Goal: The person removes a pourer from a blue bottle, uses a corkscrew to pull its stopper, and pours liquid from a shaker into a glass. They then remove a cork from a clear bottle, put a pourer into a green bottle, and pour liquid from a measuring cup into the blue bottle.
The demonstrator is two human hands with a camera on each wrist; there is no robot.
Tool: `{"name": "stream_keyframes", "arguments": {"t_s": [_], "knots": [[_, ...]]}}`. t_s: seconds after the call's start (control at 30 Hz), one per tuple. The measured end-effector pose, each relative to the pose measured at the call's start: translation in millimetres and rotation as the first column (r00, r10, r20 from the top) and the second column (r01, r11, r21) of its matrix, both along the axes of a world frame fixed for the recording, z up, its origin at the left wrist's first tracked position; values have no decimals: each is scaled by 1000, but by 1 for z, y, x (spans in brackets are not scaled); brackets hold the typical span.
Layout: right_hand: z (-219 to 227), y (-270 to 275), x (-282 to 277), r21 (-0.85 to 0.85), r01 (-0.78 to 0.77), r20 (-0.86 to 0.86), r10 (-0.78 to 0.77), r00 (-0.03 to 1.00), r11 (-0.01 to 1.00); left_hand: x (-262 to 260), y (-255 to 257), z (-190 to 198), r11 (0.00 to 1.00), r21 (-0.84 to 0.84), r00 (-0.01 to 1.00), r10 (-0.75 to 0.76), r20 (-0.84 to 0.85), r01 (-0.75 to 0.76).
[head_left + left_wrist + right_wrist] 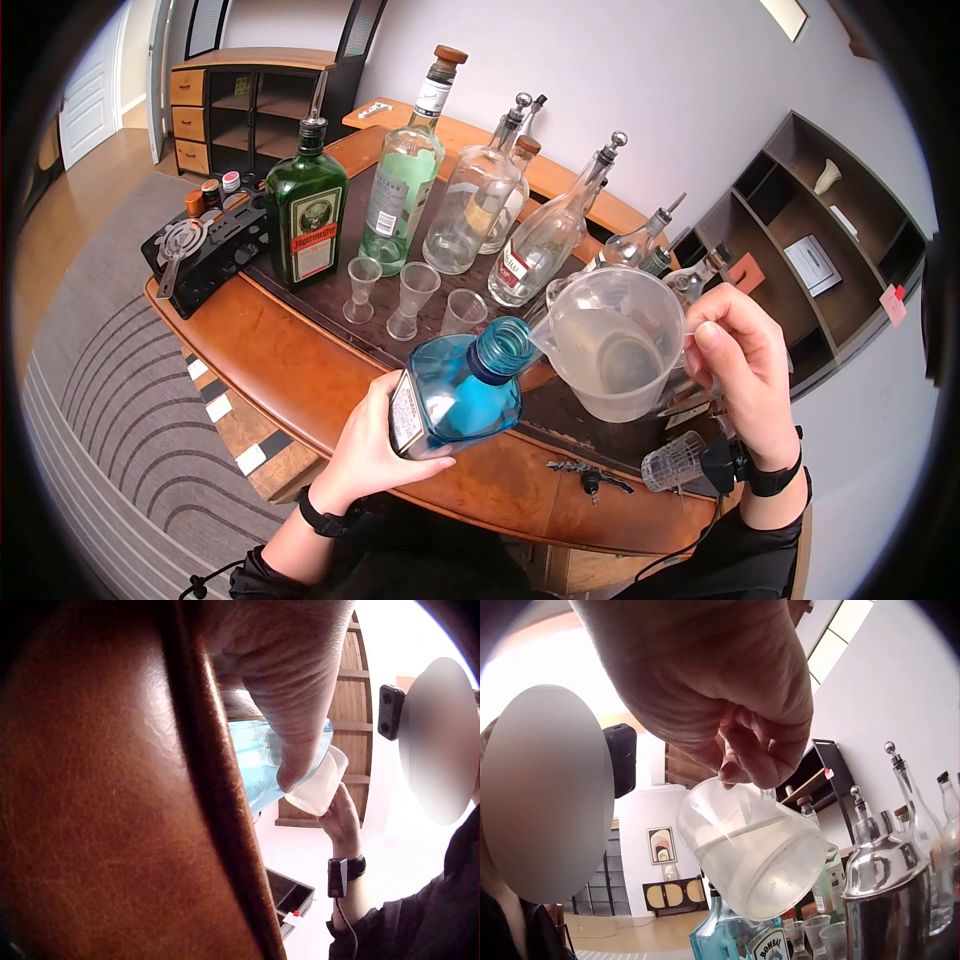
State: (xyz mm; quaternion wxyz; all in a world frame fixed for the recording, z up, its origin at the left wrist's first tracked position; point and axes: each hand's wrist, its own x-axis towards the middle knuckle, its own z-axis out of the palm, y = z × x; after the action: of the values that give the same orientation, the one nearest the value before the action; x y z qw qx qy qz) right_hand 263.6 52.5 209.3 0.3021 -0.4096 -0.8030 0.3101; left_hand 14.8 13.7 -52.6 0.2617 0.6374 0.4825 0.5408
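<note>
A blue glass bottle (pixel 465 385), uncapped and tilted, is gripped round its body by my left hand (pixel 360 440). My right hand (pixel 745 370) pinches the handle of a clear plastic jug (pixel 615 345), which holds cloudy liquid. The jug is tipped, its spout at the bottle's mouth. In the left wrist view the left thumb (pixel 296 761) lies along the blue bottle (pixel 255 761), with the jug (pixel 319 784) beyond. The right wrist view has the right hand (pixel 720 697) above the jug (pixel 754 851), and the blue bottle (pixel 735 934) below it.
Behind stand a green bottle (pixel 308 215), a pale green bottle (pixel 400 190) and several clear bottles with pourers. Small glasses (pixel 415 300) stand before them. A strainer (pixel 182 240) lies on a black caddy at left. A ribbed glass (pixel 675 462) is near the right forearm; a metal shaker (pixel 885 900) stands nearby.
</note>
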Motion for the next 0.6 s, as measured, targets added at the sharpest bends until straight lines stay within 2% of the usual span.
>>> {"name": "stream_keyframes", "arguments": {"t_s": [0.6], "knots": [[12,-1,-10,46,25,88,-29,996,999,0,0,1,1000,-3,1000,-3,14,3]]}}
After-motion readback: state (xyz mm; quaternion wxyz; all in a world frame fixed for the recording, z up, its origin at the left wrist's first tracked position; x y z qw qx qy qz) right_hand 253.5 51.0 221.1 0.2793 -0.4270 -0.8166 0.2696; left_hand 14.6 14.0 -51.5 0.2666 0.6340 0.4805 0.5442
